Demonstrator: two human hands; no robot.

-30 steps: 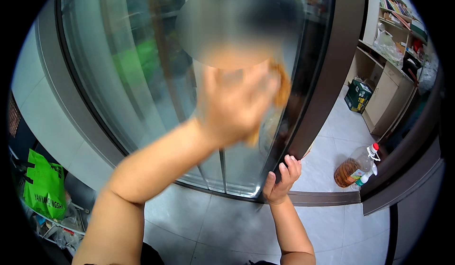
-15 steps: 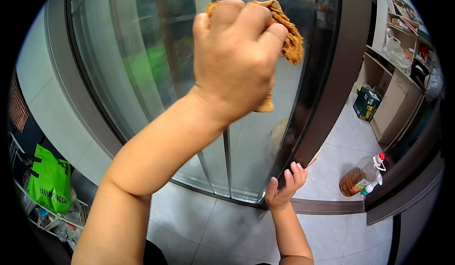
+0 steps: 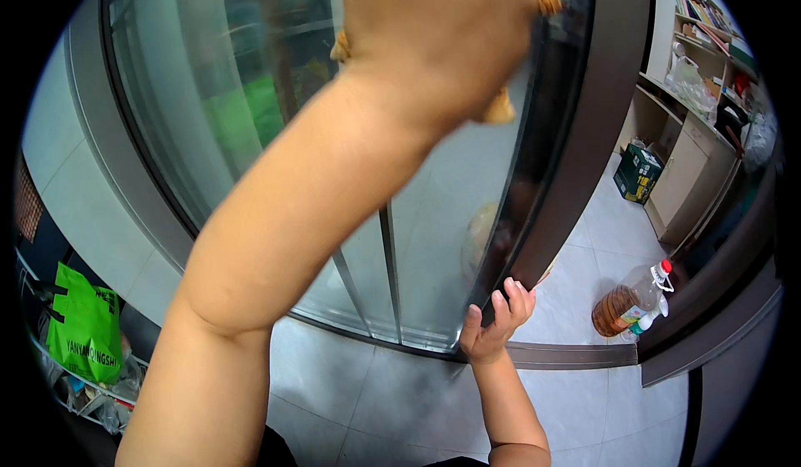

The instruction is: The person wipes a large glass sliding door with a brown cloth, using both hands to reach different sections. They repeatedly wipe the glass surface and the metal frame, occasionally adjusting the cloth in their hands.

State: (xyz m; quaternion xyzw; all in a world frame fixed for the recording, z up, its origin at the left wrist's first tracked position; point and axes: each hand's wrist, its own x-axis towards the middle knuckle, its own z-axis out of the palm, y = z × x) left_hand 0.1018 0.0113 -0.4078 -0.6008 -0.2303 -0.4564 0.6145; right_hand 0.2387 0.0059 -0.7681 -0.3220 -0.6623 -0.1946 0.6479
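Note:
Pressed to the glass panel (image 3: 434, 208) of a sliding door is an orange-brown cloth (image 3: 501, 108), bunched under my left hand (image 3: 438, 37). That hand is blurred and cut off by the upper edge, so its fingertips are hidden; tufts of the cloth stick out on both sides. My left forearm crosses in front of the glass. Lower down, my right hand (image 3: 494, 325) rests against the bottom part of the dark door frame (image 3: 555, 208), its fingers stretched out and apart.
A large bottle of brown liquid with a red cap (image 3: 619, 308) stands on the tiled floor beyond the floor track (image 3: 576, 356). Behind it are a green box (image 3: 638, 173) and a cabinet (image 3: 688, 179). At left, a bright green bag (image 3: 83, 325) sits in a wire rack (image 3: 104, 392).
My left hand has moved upward with the cloth, partly out of the picture. My right hand stays at the door frame. The whole view has shifted slightly.

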